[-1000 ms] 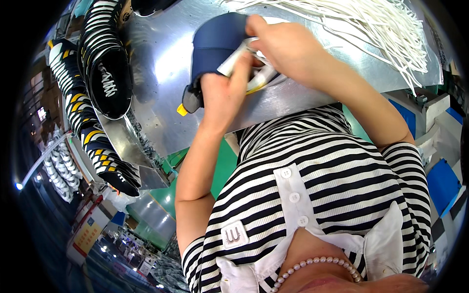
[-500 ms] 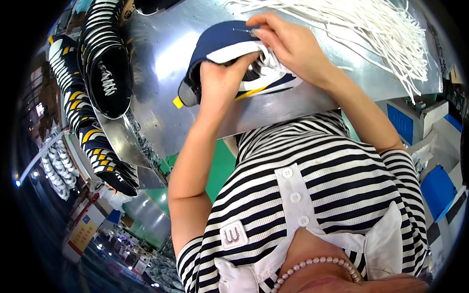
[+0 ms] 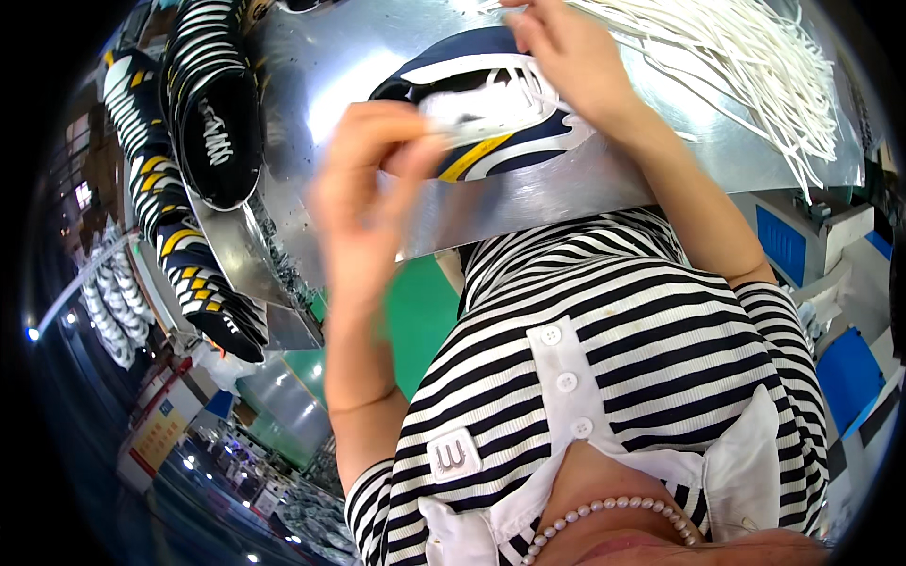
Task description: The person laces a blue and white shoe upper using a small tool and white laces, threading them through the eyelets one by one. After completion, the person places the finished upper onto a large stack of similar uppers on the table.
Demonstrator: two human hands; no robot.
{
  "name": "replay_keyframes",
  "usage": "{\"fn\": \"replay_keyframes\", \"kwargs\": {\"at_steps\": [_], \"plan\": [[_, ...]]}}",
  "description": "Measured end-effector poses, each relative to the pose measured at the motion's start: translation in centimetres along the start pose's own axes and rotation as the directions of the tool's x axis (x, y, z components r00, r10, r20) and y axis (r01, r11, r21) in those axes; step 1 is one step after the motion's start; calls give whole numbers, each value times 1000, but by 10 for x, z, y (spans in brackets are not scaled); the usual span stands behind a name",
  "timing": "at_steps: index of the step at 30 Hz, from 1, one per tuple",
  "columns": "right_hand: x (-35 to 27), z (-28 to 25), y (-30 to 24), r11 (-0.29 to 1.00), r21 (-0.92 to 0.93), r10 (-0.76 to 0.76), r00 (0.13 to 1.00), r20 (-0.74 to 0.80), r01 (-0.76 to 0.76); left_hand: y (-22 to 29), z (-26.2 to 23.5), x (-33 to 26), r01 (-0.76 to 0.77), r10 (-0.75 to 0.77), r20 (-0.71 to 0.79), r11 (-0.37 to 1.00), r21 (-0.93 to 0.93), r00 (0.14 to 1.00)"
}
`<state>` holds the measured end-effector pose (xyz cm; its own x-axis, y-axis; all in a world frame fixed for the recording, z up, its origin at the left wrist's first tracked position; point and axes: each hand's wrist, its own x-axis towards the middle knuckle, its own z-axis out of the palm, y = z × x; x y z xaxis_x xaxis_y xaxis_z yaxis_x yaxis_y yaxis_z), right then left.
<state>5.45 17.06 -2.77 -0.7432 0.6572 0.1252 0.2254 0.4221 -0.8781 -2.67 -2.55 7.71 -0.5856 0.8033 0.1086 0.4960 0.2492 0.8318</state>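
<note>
A navy and white shoe (image 3: 524,143) with a yellow stripe lies on its side on the metal table. White laces (image 3: 533,85) cross its opening, above a white tongue (image 3: 477,106). My left hand (image 3: 363,174), blurred by motion, is at the shoe's heel end. Its thumb and fingertips come together beside the tongue's edge; what they pinch is too smeared to name. My right hand (image 3: 576,66) is over the far side of the shoe near the laces, fingers curled together. Whatever they hold is hidden.
Many loose white laces (image 3: 746,75) are heaped at the table's (image 3: 538,193) far right. Striped black, white and yellow shoes stand in stacked rows (image 3: 156,189) on the left, with a black shoe (image 3: 222,141) nearest. Blue-panelled grey equipment (image 3: 783,241) stands at right.
My left hand has come out of the shoe's opening and moved left and nearer me. My right hand has shifted slightly farther away. The tongue now shows; the thin metal piece by my right fingers no longer does.
</note>
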Motion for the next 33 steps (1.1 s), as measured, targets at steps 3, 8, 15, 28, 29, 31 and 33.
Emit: {"fn": "replay_keyframes", "kwargs": {"at_steps": [3, 8, 15, 28, 29, 31, 33], "plan": [[-3, -11, -7, 900, 431, 61, 998, 33, -70, -28, 45, -4, -252, 289, -19, 863, 438, 957], [-61, -37, -32, 960, 280, -74, 977, 202, 15, -40, 54, -6, -70, 109, -123, 956, 283, 986], [-84, -25, -18, 982, 187, -75, 965, 250, 27, -43, 51, -3, -69, 100, -69, 931, 357, 993], [-69, 6, -20, 993, -77, -65, 958, 279, 90, -52, 57, -11, -105, 114, -21, 960, 260, 993], [-70, -10, -21, 994, -83, -45, 940, 339, 77, -53, 57, -15, -113, 132, -54, 959, 262, 990], [-66, -46, -29, 992, -98, -34, 908, 418, 83, -56, 58, -22, -135, 176, -135, 953, 273, 975], [-57, -54, -42, 980, -172, -60, 967, 246, 104, -57, 59, -23, -210, 267, -125, 914, 347, 955]]}}
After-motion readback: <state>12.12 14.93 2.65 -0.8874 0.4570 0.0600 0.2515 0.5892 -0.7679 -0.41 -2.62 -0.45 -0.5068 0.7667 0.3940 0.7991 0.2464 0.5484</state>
